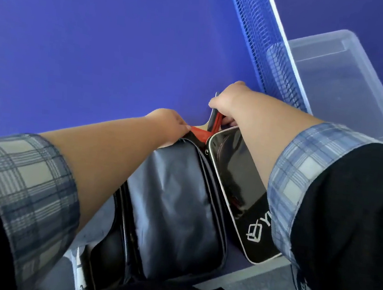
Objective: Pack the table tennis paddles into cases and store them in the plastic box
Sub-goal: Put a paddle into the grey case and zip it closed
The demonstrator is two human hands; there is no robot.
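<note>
We find the left hand pinching a red paddle at the open case mouth on the counter, steadying it; right hand clamps another paddle. Plastic box waits beyond the net.

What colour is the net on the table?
Blue mesh net with a white top edge, seen in the head view.

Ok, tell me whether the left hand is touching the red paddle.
Touching. The head view shows the left hand's fingertips pressed against the red paddle where it sticks out of the open case.
</note>
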